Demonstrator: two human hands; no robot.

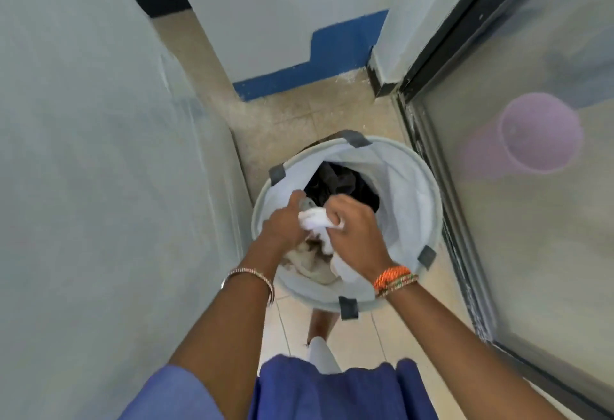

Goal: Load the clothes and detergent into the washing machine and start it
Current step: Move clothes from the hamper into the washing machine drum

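Observation:
A round white laundry basket (412, 193) with grey handle tabs stands on the tiled floor below me. Inside lie dark clothes (342, 183) at the far side and beige clothes (309, 261) at the near side. Both my hands reach into the basket. My right hand (357, 232) grips a bunched white garment (315, 222) that hangs down below the fist. My left hand (282, 220) holds the same white garment from the left. No washing machine or detergent is in view.
A pale wall (99, 153) closes the left side. A glass sliding door with a black frame (442, 187) runs along the right; a pink bucket (535, 133) shows behind the glass. Tiled floor (299, 117) extends ahead to a blue-skirted wall.

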